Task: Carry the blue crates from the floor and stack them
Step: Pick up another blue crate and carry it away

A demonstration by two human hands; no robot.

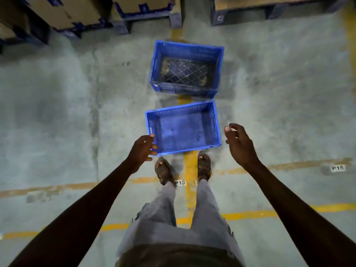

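Two blue plastic crates stand on the concrete floor, one behind the other. The near crate point(183, 128) is empty, with a solid blue bottom, right in front of my feet. The far crate point(185, 69) has a dark grid bottom. My left hand point(141, 149) is at the near crate's left front corner with loosely curled fingers, holding nothing that I can see. Just off that crate's right side hovers my right hand point(238, 142), fingers loosely bent, touching nothing.
Dark blue pallets with cardboard boxes point(63, 14) line the far edge, another pallet point(269, 8) at the far right. Yellow floor lines point(190, 189) run under the crates and across the floor, with labels such as P15 point(338, 168). Bare concrete lies left and right.
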